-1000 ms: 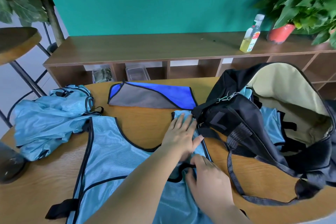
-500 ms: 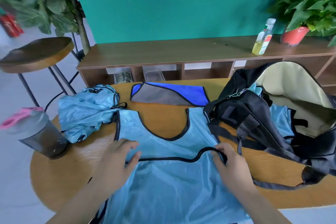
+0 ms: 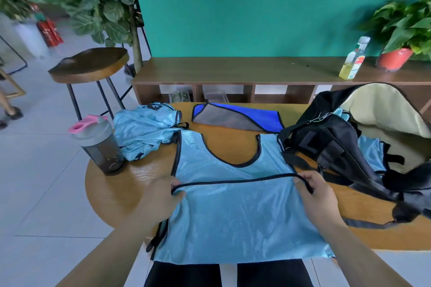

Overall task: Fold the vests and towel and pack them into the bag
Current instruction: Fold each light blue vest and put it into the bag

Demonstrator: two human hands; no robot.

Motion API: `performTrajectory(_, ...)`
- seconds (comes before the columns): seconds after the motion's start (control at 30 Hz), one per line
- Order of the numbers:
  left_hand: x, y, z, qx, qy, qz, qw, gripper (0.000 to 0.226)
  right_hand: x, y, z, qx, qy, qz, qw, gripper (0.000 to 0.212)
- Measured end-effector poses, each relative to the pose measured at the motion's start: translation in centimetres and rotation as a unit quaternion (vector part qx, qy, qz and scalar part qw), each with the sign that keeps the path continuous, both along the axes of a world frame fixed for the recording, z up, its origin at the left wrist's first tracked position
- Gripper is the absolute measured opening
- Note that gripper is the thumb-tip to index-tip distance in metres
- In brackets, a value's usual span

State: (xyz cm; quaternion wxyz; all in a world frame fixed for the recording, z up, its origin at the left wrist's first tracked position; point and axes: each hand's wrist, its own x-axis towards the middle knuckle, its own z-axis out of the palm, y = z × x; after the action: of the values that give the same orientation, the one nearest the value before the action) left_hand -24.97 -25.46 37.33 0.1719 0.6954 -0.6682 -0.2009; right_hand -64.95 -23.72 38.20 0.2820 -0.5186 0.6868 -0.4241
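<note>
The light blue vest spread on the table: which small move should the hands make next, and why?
Probably carry the black-trimmed edge forward and lay it down near the neckline. The left hand and the right hand each pinch one end of that edge, held taut across the middle of the light blue vest, which lies flat.

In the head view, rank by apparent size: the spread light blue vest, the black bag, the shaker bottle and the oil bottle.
1. spread light blue vest and black bag: about alike, unranked.
2. shaker bottle.
3. oil bottle, though farther back.
</note>
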Motion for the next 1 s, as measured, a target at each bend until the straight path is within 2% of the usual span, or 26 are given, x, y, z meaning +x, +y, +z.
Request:
performTrajectory(0.1, 0.7, 0.5, 0.5, -0.036, 0.053, 0.018, 0.998, 0.017, -0.2, 0.7, 0.2, -0.018, -0.005, 0.002, 1.000, 0.004)
performTrajectory(0.23, 0.4, 2.8, 1.8, -0.053, 0.211, 0.020, 0.976, 0.012, -0.3, 2.0, 0.8, -0.052, 0.016, 0.019, 0.998, 0.008)
performTrajectory(0.37, 0.0, 4.5, 3.2, -0.111, 0.271, 0.046, 0.955, 0.007, -0.2, 3.2, 1.9, -0.109, 0.043, 0.015, 0.993, 0.014)
performTrajectory(0.47, -0.3, 5.2, 4.4, -0.118, 0.325, 0.062, 0.936, 0.014, 0.0, 3.7, 3.2, -0.136, 0.052, -0.001, 0.989, 0.014)
performTrajectory(0.7, -0.4, 4.5, 7.4, -0.094, 0.314, 0.069, 0.942, 0.022, -0.6, 2.6, 5.5, -0.104, 0.012, 0.012, 0.994, 0.008)
performTrajectory(0.87, -0.8, -0.6, 7.2, -0.140, 0.375, 0.146, 0.905, 0.018, -0.8, -1.8, 5.3, -0.056, 0.026, 0.004, 0.998, 0.004)
performTrajectory(0.93, -1.4, -2.8, 4.5, -0.098, 0.339, 0.170, 0.920, 0.016, -0.6, -3.8, 3.4, 0.009, 0.075, 0.024, 0.997, 0.016)
performTrajectory(1.0, -1.8, -3.5, 0.8, -0.047, 0.256, 0.153, 0.953, 0.022, 0.0, -4.7, 0.9, 0.071, 0.135, 0.052, 0.987, 0.029)
